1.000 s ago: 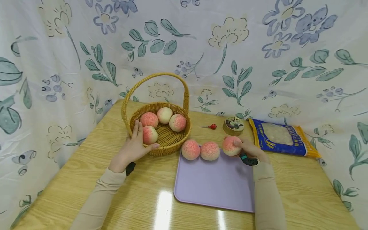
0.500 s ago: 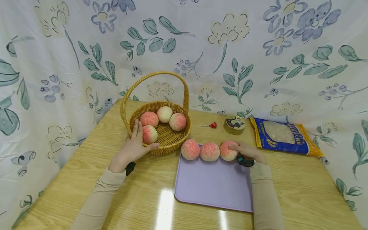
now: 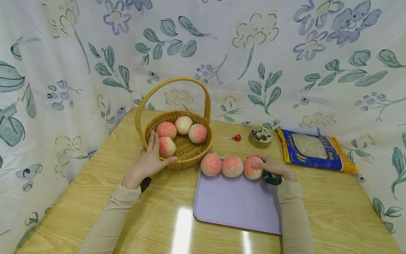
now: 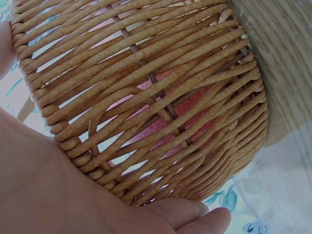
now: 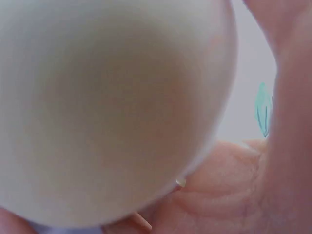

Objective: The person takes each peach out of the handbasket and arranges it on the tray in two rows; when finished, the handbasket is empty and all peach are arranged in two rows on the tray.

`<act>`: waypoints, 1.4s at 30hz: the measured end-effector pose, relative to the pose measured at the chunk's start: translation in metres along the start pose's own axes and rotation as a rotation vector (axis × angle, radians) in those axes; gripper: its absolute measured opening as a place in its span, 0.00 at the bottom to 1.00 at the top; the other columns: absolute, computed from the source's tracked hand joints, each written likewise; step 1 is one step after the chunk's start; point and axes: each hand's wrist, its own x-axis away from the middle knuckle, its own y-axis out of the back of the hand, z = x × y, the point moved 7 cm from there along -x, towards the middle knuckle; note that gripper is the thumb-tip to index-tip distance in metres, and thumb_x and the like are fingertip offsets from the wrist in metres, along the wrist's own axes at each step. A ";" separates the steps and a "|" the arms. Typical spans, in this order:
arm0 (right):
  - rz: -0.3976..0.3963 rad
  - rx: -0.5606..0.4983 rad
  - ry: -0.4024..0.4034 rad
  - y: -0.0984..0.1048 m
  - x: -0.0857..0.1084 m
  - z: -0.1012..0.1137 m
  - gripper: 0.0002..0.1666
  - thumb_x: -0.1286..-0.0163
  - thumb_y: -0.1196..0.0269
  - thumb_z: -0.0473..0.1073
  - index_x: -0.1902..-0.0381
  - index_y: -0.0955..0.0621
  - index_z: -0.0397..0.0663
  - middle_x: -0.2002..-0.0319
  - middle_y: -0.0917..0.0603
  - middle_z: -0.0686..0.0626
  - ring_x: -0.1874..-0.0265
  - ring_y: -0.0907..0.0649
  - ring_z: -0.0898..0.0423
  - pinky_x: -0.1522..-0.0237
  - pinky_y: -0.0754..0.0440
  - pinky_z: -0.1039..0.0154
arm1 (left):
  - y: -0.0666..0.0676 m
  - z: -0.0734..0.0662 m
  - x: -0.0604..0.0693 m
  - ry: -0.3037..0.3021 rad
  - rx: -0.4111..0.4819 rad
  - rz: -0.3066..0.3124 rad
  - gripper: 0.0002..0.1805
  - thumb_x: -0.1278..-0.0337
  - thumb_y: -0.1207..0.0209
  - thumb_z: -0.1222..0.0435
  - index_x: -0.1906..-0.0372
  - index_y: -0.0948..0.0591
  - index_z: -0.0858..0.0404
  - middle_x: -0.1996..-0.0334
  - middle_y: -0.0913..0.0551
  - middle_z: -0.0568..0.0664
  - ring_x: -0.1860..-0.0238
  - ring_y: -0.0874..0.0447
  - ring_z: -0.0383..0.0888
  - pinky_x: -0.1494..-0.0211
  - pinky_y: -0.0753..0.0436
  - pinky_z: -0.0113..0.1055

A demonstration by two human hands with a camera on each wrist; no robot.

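Note:
A round wicker basket [image 3: 187, 163] with a tall handle stands at the left, with several pink-and-cream toy peaches inside; one peach [image 3: 167, 147] lies nearest the hand. My left hand [image 3: 144, 164] rests on the basket's left front side, fingers extended along the rim, thumb by the front. The left wrist view has the palm against the woven wall. My right hand [image 3: 275, 166] grips a peach [image 3: 251, 168] at the back edge of the lilac tray [image 3: 238, 201]. It stands in a row beside the middle peach [image 3: 232, 167] and the left peach [image 3: 210, 164].
Behind the tray lie a red lollipop [image 3: 236, 137] and a round tin [image 3: 260, 137]. A blue-and-yellow food packet [image 3: 314, 151] lies at the back right of the wooden table [image 3: 165, 218]. A floral curtain [image 3: 222, 53] hangs behind.
My right hand has brought its peach leftward and down, next to the middle peach on the tray, and still holds it. The left hand stays at the basket.

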 end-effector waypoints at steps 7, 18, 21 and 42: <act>0.002 0.008 -0.042 0.011 0.012 0.014 0.37 0.27 0.44 0.51 0.30 0.36 0.33 0.33 0.32 0.30 0.41 0.26 0.45 0.49 0.22 0.62 | 0.000 -0.002 -0.001 0.002 0.003 0.008 0.66 0.45 0.46 0.33 0.26 0.70 0.72 0.25 0.76 0.67 0.25 0.65 0.72 0.30 0.56 0.71; -0.112 -0.161 -0.069 0.034 -0.010 0.081 0.38 0.23 0.51 0.55 0.28 0.41 0.34 0.30 0.36 0.30 0.33 0.32 0.34 0.39 0.25 0.43 | 0.001 0.003 0.002 0.005 -0.006 0.002 0.66 0.44 0.47 0.33 0.26 0.69 0.74 0.25 0.75 0.69 0.28 0.58 0.76 0.30 0.54 0.71; -0.079 -0.219 0.016 0.029 -0.029 0.111 0.35 0.23 0.51 0.53 0.29 0.38 0.36 0.31 0.33 0.32 0.33 0.30 0.35 0.39 0.24 0.44 | 0.001 0.002 0.002 0.001 -0.012 -0.011 0.65 0.44 0.46 0.34 0.26 0.68 0.74 0.25 0.74 0.69 0.29 0.54 0.77 0.30 0.54 0.70; 0.310 -0.413 0.042 -0.096 -0.165 0.223 0.34 0.20 0.55 0.49 0.24 0.47 0.40 0.27 0.39 0.36 0.28 0.38 0.39 0.32 0.36 0.38 | 0.000 0.001 0.001 0.022 -0.005 -0.005 0.64 0.43 0.45 0.35 0.25 0.69 0.71 0.24 0.75 0.65 0.30 0.66 0.80 0.29 0.54 0.70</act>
